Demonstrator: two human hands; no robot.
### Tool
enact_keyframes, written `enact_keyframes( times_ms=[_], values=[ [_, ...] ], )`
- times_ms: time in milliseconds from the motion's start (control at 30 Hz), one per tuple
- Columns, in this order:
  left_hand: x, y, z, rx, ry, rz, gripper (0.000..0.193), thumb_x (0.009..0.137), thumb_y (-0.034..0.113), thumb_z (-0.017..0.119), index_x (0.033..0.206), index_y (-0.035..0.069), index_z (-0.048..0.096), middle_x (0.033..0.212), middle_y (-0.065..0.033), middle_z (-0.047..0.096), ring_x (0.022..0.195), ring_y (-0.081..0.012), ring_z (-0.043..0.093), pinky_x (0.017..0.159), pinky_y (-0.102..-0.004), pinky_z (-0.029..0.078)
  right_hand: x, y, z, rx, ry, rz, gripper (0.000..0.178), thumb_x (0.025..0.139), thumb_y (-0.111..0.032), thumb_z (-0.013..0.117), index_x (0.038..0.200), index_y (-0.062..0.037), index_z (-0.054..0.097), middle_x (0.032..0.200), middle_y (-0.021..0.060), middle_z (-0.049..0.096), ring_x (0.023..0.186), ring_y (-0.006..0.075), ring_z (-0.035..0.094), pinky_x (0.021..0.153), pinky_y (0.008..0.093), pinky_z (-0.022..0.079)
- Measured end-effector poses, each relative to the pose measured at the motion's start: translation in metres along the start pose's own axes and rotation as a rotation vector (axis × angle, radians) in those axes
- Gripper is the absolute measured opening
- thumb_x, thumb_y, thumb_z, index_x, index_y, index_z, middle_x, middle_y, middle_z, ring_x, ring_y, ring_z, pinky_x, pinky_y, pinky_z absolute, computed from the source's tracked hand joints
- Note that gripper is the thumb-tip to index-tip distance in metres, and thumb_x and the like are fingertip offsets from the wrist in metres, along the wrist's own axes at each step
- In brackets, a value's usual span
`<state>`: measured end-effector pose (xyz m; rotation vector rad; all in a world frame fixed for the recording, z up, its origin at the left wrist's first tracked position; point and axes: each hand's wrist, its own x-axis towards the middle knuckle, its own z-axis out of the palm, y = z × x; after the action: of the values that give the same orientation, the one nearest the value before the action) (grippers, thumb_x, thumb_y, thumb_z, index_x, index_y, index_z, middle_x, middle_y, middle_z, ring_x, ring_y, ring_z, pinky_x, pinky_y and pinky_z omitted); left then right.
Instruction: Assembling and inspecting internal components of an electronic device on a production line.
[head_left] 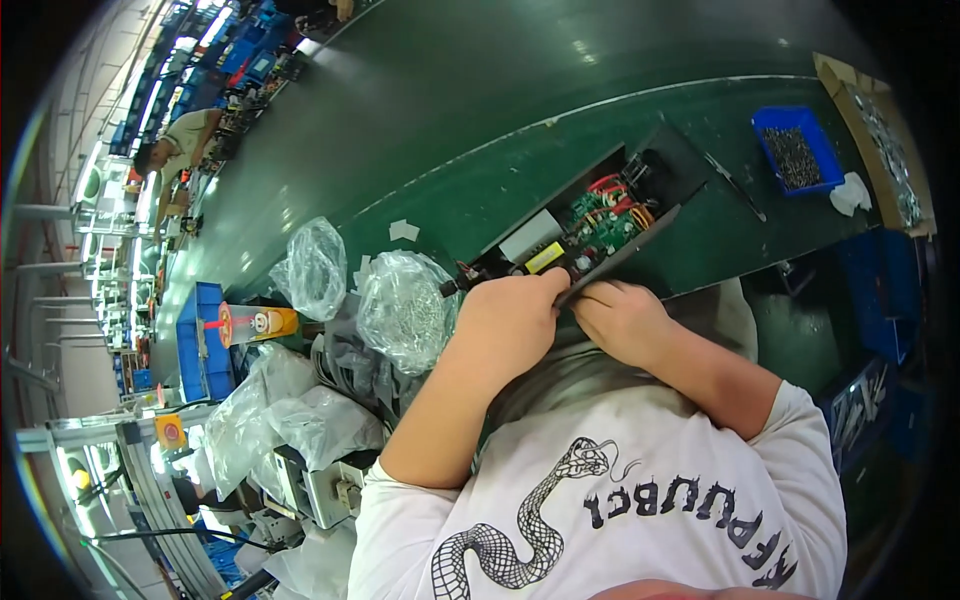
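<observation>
A long black metal case (630, 254) lies open on the green bench. Inside it are a green circuit board (600, 222) with red and yellow wires, a grey box-shaped part (531, 235) and a black part with a yellow label (545, 258). My left hand (512, 318) is closed on the case's near left corner, its thumb and fingertips at the edge. Beside it, my right hand (622, 320) has bent fingers pressed to the outside of the near wall. Whether a small part sits between my fingertips is hidden.
Tweezers (735, 187) and a blue bin of screws (795, 155) lie to the right, near a white crumpled tissue (850, 194). Clear plastic bags (405, 308) and a drink cup (258, 324) crowd the left. Another person (180, 145) works far off at the upper left.
</observation>
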<state>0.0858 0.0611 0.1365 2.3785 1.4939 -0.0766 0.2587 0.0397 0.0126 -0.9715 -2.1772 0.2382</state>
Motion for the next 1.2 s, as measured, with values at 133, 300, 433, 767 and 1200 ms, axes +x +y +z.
enact_keyframes(
  times_ms=[133, 300, 433, 767, 1200],
  values=[
    [0.001, -0.003, 0.000, -0.007, -0.020, -0.007, 0.014, 0.085, 0.016, 0.061, 0.099, 0.012, 0.062, 0.081, -0.0128, 0.067, 0.079, -0.0345, 0.065, 0.068, -0.0450, 0.051, 0.007, 0.003, -0.004, -0.040, 0.003, -0.016, 0.013, 0.072, -0.011, 0.071, 0.083, -0.0103, 0.065, 0.084, 0.0029, 0.061, 0.069, 0.0216, 0.062, 0.059, 0.0340, 0.052],
    [0.001, -0.004, 0.000, -0.008, -0.012, 0.011, 0.014, 0.085, 0.014, 0.060, 0.099, 0.011, 0.061, 0.081, -0.0131, 0.067, 0.079, -0.0345, 0.065, 0.068, -0.0451, 0.051, 0.018, 0.003, -0.020, -0.239, 0.087, -0.071, 0.015, 0.071, -0.017, 0.070, 0.079, -0.0149, 0.058, 0.082, 0.0010, 0.054, 0.078, 0.0199, 0.057, 0.065, 0.0323, 0.044],
    [0.003, -0.004, -0.002, -0.038, -0.004, 0.027, 0.014, 0.085, 0.013, 0.059, 0.099, 0.011, 0.061, 0.083, -0.0140, 0.067, 0.081, -0.0352, 0.066, 0.069, -0.0458, 0.051, 0.029, -0.003, -0.029, -0.369, 0.209, -0.119, 0.022, 0.069, -0.021, 0.072, 0.086, -0.0175, 0.060, 0.093, 0.0002, 0.055, 0.093, 0.0199, 0.054, 0.080, 0.0361, 0.040],
    [0.007, -0.001, -0.002, -0.033, -0.025, 0.024, 0.023, 0.085, 0.013, 0.060, 0.105, 0.005, 0.051, 0.083, -0.0163, 0.067, 0.082, -0.0375, 0.066, 0.073, -0.0473, 0.050, 0.040, 0.008, -0.032, -0.285, 0.073, -0.171, 0.033, 0.067, -0.024, 0.075, 0.097, -0.0127, 0.066, 0.116, 0.0005, 0.058, 0.118, 0.0211, 0.049, 0.098, 0.0416, 0.033],
    [-0.052, -0.061, 0.045, -0.101, 0.988, 0.253, 0.025, 0.067, 0.001, 0.075, 0.087, 0.009, 0.061, 0.087, -0.0058, 0.062, 0.082, -0.0282, 0.059, 0.074, -0.0391, 0.044, 0.120, 0.039, -0.029, -0.173, -0.170, -0.128, 0.017, 0.066, -0.018, 0.077, 0.077, -0.0087, 0.069, 0.123, 0.0045, 0.060, 0.117, 0.0279, 0.051, 0.097, 0.0459, 0.037]
  ],
)
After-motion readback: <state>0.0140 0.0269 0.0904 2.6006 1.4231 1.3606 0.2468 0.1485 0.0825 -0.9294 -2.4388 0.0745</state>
